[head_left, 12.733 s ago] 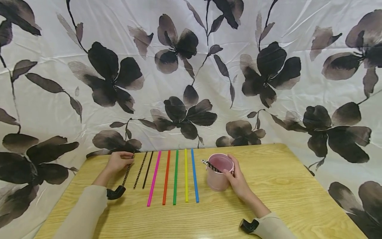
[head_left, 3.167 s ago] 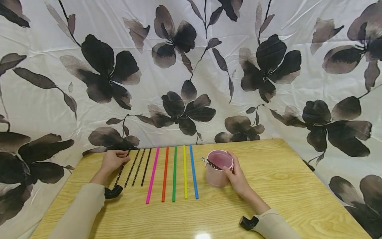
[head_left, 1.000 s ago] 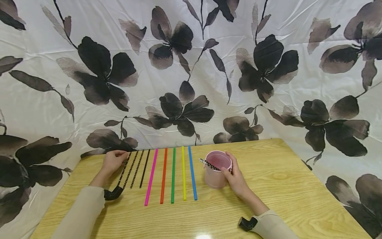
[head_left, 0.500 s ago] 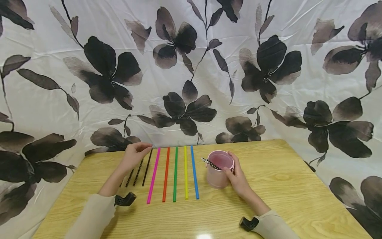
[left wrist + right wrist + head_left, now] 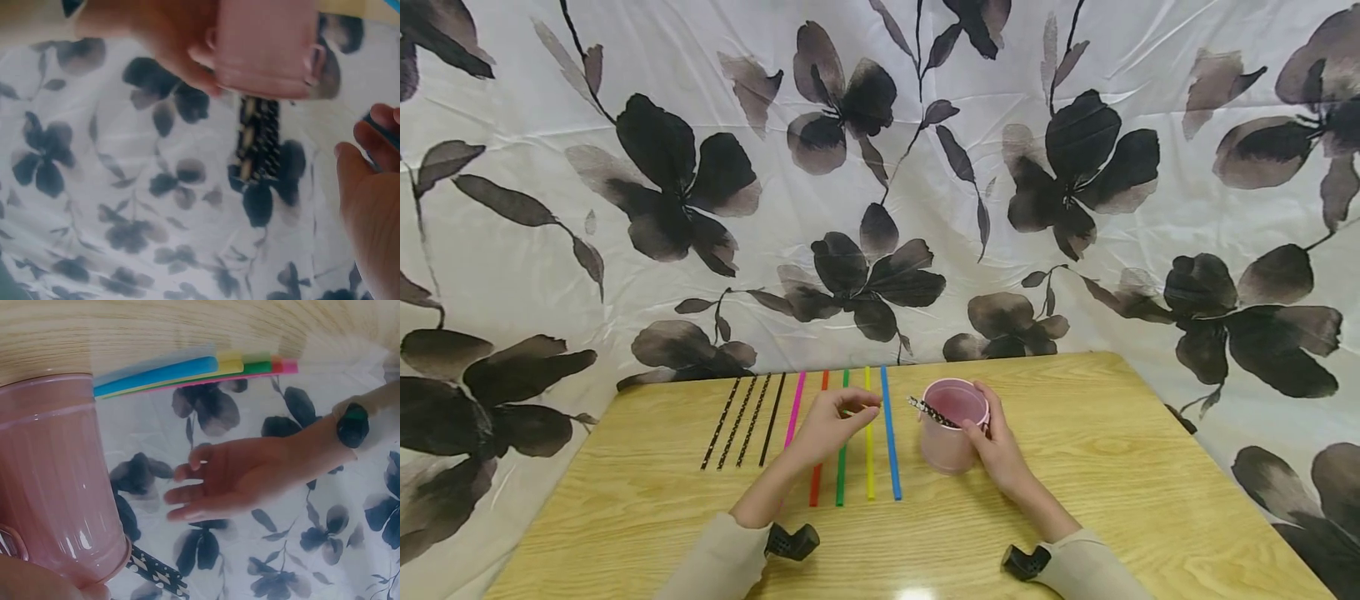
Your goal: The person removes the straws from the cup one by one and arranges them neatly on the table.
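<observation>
My right hand (image 5: 1003, 458) grips a pink bucket (image 5: 946, 450) by its right side, thumb at the rim. Black-and-white patterned straws (image 5: 934, 413) lean out of the bucket's left side; the right wrist view also shows these patterned straws (image 5: 156, 572) past the rim. My left hand (image 5: 827, 425) hovers over the coloured straws, left of the bucket. Its fingers are loosely bent, and nothing shows between them in the right wrist view, where the left hand (image 5: 231, 478) is seen palm-side. Part of the magenta straw (image 5: 794, 408) and red straw (image 5: 816, 487) is hidden behind it.
Green (image 5: 841, 479), yellow (image 5: 870, 467) and blue straws (image 5: 891, 450) continue the row on the wooden table (image 5: 1112, 467). At its left end lie a thin black straw (image 5: 772, 421) and three patterned ones, the outermost patterned straw (image 5: 720, 423) farthest left. A floral cloth (image 5: 880, 208) hangs behind.
Earlier, another patterned straw joined the row's left end. Over the last second, my left hand has left that straw and moved right towards the bucket. My right hand stays on the bucket.
</observation>
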Motion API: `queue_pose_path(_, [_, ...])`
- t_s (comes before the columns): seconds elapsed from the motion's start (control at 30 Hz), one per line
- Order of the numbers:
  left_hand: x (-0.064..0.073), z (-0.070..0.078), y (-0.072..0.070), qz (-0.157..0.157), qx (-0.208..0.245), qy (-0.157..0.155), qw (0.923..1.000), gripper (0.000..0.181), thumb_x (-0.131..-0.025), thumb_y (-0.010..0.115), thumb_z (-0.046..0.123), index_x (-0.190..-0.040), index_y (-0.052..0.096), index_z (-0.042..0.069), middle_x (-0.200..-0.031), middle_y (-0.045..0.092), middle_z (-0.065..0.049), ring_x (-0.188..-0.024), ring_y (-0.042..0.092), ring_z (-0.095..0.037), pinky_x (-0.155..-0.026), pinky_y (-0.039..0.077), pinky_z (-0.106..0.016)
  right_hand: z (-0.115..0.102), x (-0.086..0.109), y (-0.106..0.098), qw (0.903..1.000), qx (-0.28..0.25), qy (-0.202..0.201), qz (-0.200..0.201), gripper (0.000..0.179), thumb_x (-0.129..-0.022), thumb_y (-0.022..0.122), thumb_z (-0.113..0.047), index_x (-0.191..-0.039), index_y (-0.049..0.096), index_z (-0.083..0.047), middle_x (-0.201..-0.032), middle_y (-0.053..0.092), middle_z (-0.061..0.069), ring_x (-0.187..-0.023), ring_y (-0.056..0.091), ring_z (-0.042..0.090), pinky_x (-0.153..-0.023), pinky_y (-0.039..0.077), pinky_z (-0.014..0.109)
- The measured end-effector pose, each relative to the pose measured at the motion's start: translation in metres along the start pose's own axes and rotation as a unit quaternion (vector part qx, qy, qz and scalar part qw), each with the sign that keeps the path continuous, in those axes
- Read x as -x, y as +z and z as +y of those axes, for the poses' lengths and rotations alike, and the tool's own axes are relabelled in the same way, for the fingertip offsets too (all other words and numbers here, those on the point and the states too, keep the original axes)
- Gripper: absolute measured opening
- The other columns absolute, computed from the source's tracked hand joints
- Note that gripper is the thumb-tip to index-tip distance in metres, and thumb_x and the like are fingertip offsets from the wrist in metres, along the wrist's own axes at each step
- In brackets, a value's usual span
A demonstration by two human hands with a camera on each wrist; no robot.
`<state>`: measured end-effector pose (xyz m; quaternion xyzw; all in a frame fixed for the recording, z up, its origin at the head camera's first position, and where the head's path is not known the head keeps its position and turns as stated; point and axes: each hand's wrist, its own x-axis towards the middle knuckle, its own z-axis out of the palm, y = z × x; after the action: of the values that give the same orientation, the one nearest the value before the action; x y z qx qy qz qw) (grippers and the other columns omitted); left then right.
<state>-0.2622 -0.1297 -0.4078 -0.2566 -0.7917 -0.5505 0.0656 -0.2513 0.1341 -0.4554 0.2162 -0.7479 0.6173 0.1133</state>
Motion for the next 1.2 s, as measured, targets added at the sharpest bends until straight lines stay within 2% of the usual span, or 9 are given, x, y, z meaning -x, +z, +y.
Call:
queue_pose_path(0.27, [-0.004,0.006,0.046,0.018,0.074,0.030,0.9966,0.020,-0.083,0.061,0.008,-0.103,0.063,0.002,-0.098,0.062,-0.014,-0.082,0.059,-0.028,-0.063,0.050,-0.030,-0.001,-0.001,0.000,1.0000,-0.004,-0.001,-0.002,0.056,-0.089,0.046,-0.003,-0.138,0.018,-0.005,-0.126,0.035,0.028,-0.113,0.038,0.042,-0.087,0.037,0.021])
queue_pose_path(0.37, [-0.007,0.011,0.057,0.035,0.093,0.036,0.9944,0.020,-0.081,0.063,0.007,-0.100,0.064,0.001,-0.095,0.063,-0.012,-0.079,0.059,-0.028,-0.061,0.050,-0.029,-0.001,-0.002,0.000,1.0000,0.000,-0.004,-0.002,0.056,-0.089,0.046,-0.004,-0.138,0.019,-0.007,-0.126,0.036,0.028,-0.112,0.039,0.042,-0.086,0.038,0.022])
queue_pose_path(0.5, [-0.009,0.015,0.066,0.054,0.099,0.045,0.9926,0.015,-0.079,0.065,0.005,-0.093,0.066,0.000,-0.088,0.064,-0.010,-0.076,0.060,-0.028,-0.058,0.050,-0.029,-0.001,-0.002,0.000,1.0000,0.005,-0.005,-0.003,0.056,-0.090,0.047,-0.005,-0.138,0.019,-0.009,-0.126,0.036,0.028,-0.112,0.040,0.041,-0.086,0.040,0.030])
queue_pose_path(0.63, [-0.009,0.016,0.073,0.051,0.082,0.047,0.9942,0.015,-0.078,0.066,0.004,-0.093,0.067,0.003,-0.087,0.065,-0.006,-0.077,0.061,-0.023,-0.059,0.050,-0.030,-0.001,-0.001,0.000,1.0000,0.006,-0.005,-0.003,0.056,-0.090,0.046,-0.005,-0.138,0.018,-0.006,-0.126,0.036,0.028,-0.112,0.040,0.041,-0.086,0.041,0.031])
queue_pose_path(0.77, [-0.009,0.018,0.077,0.049,0.055,0.066,0.9951,0.015,-0.078,0.066,0.006,-0.093,0.068,0.006,-0.087,0.064,0.000,-0.076,0.059,-0.016,-0.056,0.048,-0.029,-0.001,0.001,-0.001,1.0000,0.004,-0.006,0.002,0.056,-0.089,0.046,-0.004,-0.138,0.018,-0.003,-0.125,0.036,0.028,-0.110,0.041,0.040,-0.084,0.042,0.027])
queue_pose_path(0.93, [-0.010,0.021,0.079,0.075,0.044,0.074,0.9935,0.012,-0.076,0.068,0.006,-0.088,0.070,0.007,-0.081,0.065,0.003,-0.072,0.058,-0.015,-0.053,0.045,-0.027,-0.001,0.001,-0.002,0.9999,0.013,-0.007,0.006,0.056,-0.089,0.047,-0.007,-0.138,0.020,-0.008,-0.125,0.038,0.027,-0.110,0.043,0.039,-0.085,0.042,0.030])
queue_pose_path(1.07, [-0.010,0.023,0.076,0.102,0.065,0.075,0.9898,0.011,-0.073,0.070,0.004,-0.082,0.065,0.005,-0.076,0.065,-0.002,-0.070,0.060,-0.015,-0.055,0.047,-0.029,-0.001,0.002,-0.001,0.9999,0.013,-0.007,0.003,0.055,-0.090,0.048,-0.007,-0.138,0.021,-0.014,-0.126,0.038,0.026,-0.110,0.043,0.039,-0.085,0.041,0.035])
queue_pose_path(1.2, [-0.010,0.027,0.070,0.124,0.106,0.103,0.9813,0.017,-0.071,0.071,0.000,-0.075,0.055,0.001,-0.072,0.063,-0.009,-0.066,0.060,-0.016,-0.055,0.048,-0.032,0.000,0.003,-0.001,0.9999,0.013,-0.009,0.002,0.056,-0.090,0.048,-0.007,-0.138,0.021,-0.015,-0.126,0.037,0.026,-0.110,0.042,0.039,-0.086,0.040,0.043])
